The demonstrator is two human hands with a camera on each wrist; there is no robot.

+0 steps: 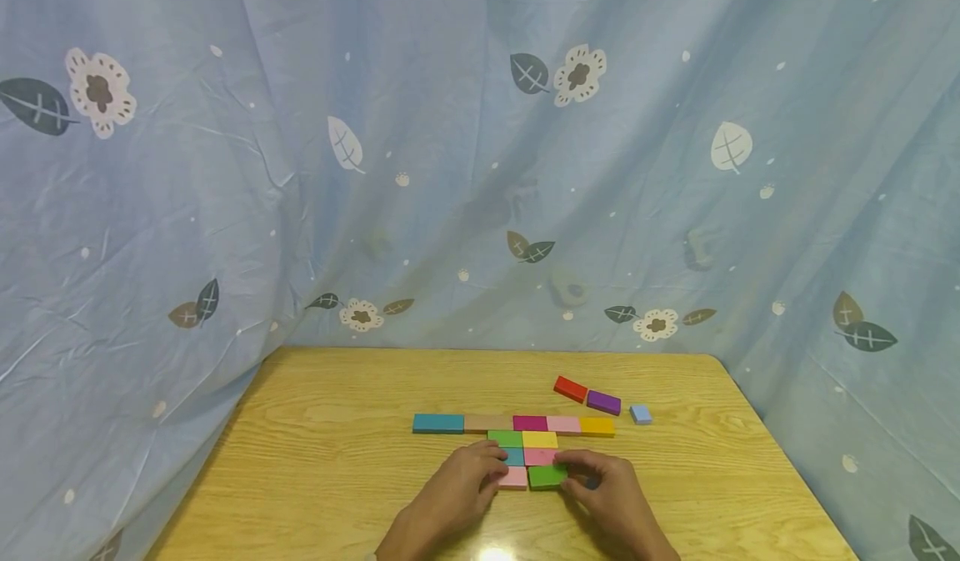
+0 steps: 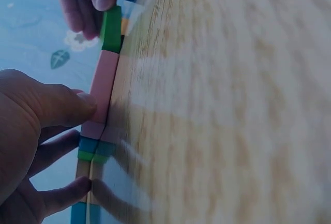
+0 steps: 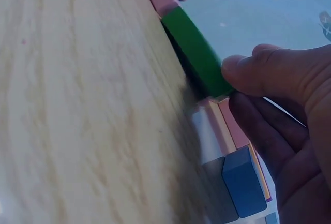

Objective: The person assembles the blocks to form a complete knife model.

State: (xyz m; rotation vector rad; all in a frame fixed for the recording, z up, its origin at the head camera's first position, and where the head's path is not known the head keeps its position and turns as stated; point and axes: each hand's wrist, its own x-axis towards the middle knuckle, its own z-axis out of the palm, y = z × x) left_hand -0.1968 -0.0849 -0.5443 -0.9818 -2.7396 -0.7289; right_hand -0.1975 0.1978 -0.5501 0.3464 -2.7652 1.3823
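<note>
My right hand (image 1: pixel 609 494) pinches the right end of a green block (image 1: pixel 547 477) between thumb and fingers. In the right wrist view a dark shadow runs under the green block's near edge. My left hand (image 1: pixel 459 482) holds a light pink block (image 1: pixel 513 478) by its left end, thumb on the near face in the left wrist view. The green block's left end sits close beside the pink one. Behind these two lie a teal block (image 1: pixel 514 457) and a pink block (image 1: pixel 538 457), then a green block (image 1: pixel 506 438) and a yellow block (image 1: pixel 540 439).
A long row behind holds a blue-teal block (image 1: pixel 438 423), a tan block (image 1: pixel 487 423), a magenta block (image 1: pixel 530 423), a pale pink block (image 1: pixel 564 424) and an orange block (image 1: pixel 597 427). Red (image 1: pixel 571 389), purple (image 1: pixel 603 403) and light blue (image 1: pixel 641 414) blocks lie beyond. A blue block (image 3: pixel 244 182) is beside my right hand.
</note>
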